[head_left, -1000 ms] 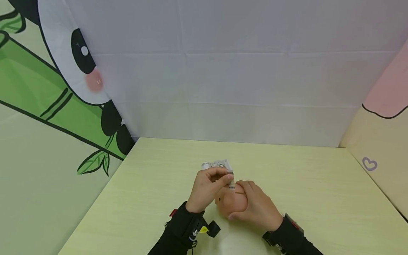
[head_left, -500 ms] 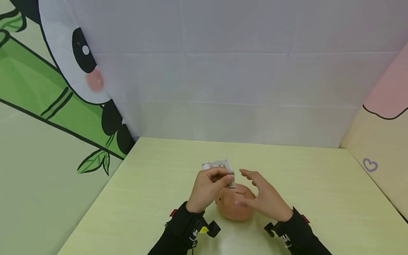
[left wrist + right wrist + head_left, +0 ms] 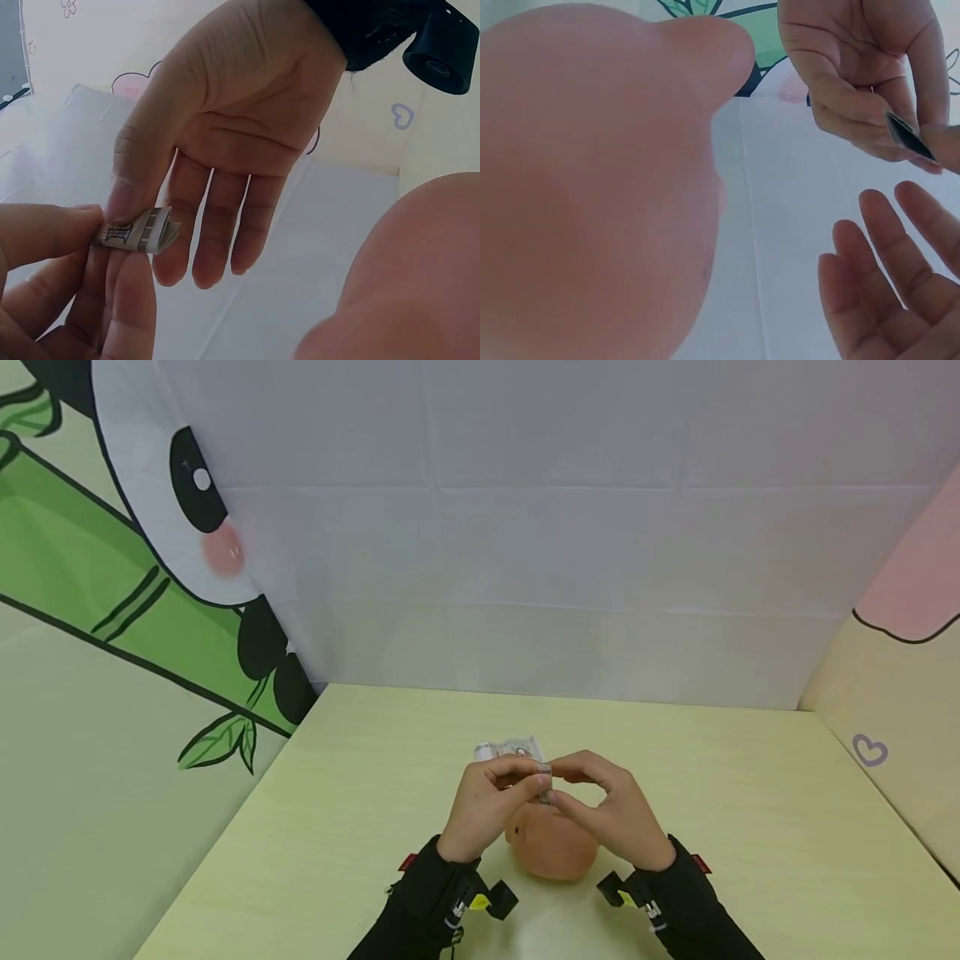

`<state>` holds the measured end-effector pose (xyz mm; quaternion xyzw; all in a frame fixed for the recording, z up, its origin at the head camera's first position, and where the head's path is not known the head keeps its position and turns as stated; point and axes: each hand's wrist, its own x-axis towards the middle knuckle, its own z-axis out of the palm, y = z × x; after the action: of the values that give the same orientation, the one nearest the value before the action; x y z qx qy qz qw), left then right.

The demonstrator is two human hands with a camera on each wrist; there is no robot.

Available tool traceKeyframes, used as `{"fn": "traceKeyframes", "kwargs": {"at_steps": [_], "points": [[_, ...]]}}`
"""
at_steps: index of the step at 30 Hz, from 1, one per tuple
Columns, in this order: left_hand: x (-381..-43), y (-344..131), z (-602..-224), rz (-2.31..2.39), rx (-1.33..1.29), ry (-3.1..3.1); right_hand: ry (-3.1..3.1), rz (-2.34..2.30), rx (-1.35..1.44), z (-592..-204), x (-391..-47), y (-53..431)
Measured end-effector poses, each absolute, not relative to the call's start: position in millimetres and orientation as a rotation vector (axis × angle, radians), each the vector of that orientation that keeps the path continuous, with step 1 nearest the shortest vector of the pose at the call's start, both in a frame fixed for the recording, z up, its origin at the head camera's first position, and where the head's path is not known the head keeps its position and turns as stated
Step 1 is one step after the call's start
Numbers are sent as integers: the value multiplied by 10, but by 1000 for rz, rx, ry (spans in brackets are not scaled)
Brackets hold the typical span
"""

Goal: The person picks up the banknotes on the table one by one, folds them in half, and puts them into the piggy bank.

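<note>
A small folded banknote [image 3: 135,231] is pinched between the thumb and fingers of my left hand [image 3: 491,802]. My right hand [image 3: 618,806] meets it from the other side, its thumb and index finger also on the note in the left wrist view. Just below both hands stands a pink piggy bank [image 3: 557,852] with a dark eye; its top slot is hidden by the right hand. The right wrist view shows its rounded side [image 3: 592,187] up close.
More banknote paper [image 3: 513,748] shows on the pale table [image 3: 375,760] behind my left hand. A light cloth wall [image 3: 562,568] stands at the table's back, with a printed panel [image 3: 900,752] on the right.
My right hand has let go of the piggy bank, risen, and come left to take hold of the folded banknote. The left hand has stayed in place with the note.
</note>
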<state>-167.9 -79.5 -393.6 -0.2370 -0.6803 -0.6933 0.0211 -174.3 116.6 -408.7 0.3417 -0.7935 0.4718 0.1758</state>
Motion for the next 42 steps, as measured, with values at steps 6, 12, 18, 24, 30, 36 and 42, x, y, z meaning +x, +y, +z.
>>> {"fn": "traceKeyframes", "kwargs": {"at_steps": [6,12,18,24,30,36,42], "points": [[-1717,-761,-3949,-2134,-742,-2120,-2212,1406,991,-4092,-1764,1143],[-1763,-734,-3964,-2071,-726,-2169,-2240,1491,934,-4104,-1816,1170],[-1785,-713,-3994,-2039,-702,-2189,-2279,1540,867,-4097,-1813,1177],[-1788,-694,-4016,-1991,-666,-2186,-2258,1567,885,-4105,-1818,1182],[-1760,-715,-4034,-1981,-677,-2164,-2227,1584,891,-4101,-1762,1147],[-1688,-773,-4048,-1995,-692,-2190,-2222,1540,872,-4112,-1665,1095],[-1607,-824,-4079,-2009,-719,-2226,-2220,1495,828,-4120,-1573,1075]]}}
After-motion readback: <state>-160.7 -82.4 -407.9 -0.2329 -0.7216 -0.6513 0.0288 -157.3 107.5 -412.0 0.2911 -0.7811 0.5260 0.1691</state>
